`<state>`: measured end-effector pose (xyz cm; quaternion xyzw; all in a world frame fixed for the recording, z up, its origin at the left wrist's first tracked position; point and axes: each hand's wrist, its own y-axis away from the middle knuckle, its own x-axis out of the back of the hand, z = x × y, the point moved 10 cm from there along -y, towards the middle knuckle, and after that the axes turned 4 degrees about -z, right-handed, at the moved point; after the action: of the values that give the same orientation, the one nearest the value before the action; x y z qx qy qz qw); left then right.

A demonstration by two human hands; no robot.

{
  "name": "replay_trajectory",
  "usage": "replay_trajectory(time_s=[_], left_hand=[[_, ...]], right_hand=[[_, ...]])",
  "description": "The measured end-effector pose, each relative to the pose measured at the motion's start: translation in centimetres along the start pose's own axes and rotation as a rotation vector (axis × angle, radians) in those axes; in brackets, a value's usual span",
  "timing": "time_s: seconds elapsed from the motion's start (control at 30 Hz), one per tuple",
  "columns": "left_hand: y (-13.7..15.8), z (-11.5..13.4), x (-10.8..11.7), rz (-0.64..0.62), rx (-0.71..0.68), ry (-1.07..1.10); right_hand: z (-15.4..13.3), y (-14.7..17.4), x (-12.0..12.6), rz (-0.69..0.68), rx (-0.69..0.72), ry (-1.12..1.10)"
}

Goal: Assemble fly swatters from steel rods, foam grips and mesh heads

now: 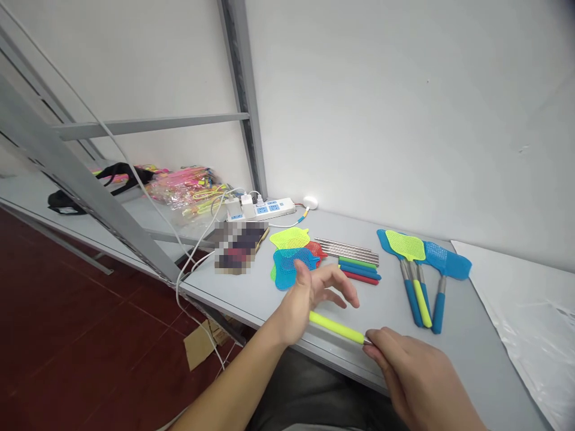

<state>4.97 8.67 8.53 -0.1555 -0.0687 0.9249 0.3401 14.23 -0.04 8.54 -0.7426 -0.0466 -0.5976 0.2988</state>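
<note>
My right hand [411, 365] is closed on the metal rod end of a yellow fly swatter handle [336, 326], held slanting above the table's front edge. At the handle's other end is my left hand [314, 293], its fingers spread and curved; the palm lies against or close to that end. Beyond my left hand lie loose swatter heads: a blue one [290, 269], a yellow one [290, 238] and a red one [318, 250]. To their right are several metal rods [348, 250] and several loose coloured grips [359, 270]. Several assembled fly swatters [417, 281] lie farther right.
A power strip [269, 208] with plugs and white cables stands at the back, near a blurred flat object [240, 246]. Grey shelf posts [245, 90] rise on the left, with plastic-bagged goods [193, 188] behind. A white plastic sheet [516, 311] covers the table's right side.
</note>
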Motion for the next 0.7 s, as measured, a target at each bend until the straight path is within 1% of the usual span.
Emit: replay_trajectory(time_s=[0.07, 0.13, 0.2, 0.27, 0.33, 0.4, 0.5, 0.57, 0.6, 0.67, 0.7], left_hand=[[0.5, -0.3, 0.5, 0.015, 0.013, -0.052], [1.2, -0.5, 1.0, 0.025, 0.056, -0.139], [2.2, -0.6, 1.5, 0.005, 0.142, -0.315], [3.3, -0.4, 1.9, -0.022, 0.231, -0.56], [4.2, 0.2, 2.7, -0.011, 0.276, -0.775], [4.9, 0.6, 3.7, 0.044, 0.287, -0.858], [5.6, -0.1, 6.2, 0.175, 0.31, -0.771], [6.0, -1.0, 8.2, 0.286, 0.301, -0.634], [6.2, -1.6, 9.0, 0.334, 0.288, -0.536], [6.5, -3.0, 10.3, 0.393, 0.253, -0.299], [6.5, -3.6, 10.7, 0.405, 0.235, -0.188]], right_hand=[[-0.3, -0.6, 0.3, 0.014, 0.054, 0.032], [-0.7, -1.5, 0.4, 0.003, 0.125, 0.064], [-1.3, -2.8, 0.2, -0.045, 0.203, 0.052], [-1.8, -4.6, -0.2, -0.134, 0.258, 0.008], [-1.9, -6.7, -0.6, -0.252, 0.276, -0.052], [-1.4, -9.4, -1.0, -0.365, 0.242, -0.157], [0.8, -14.4, -1.9, -0.477, 0.134, -0.419], [2.9, -18.0, -3.7, -0.528, 0.039, -0.548], [4.2, -19.8, -4.9, -0.535, -0.014, -0.555], [6.9, -23.0, -7.8, -0.527, -0.133, -0.446], [7.5, -24.2, -9.4, -0.543, -0.141, -0.416]])
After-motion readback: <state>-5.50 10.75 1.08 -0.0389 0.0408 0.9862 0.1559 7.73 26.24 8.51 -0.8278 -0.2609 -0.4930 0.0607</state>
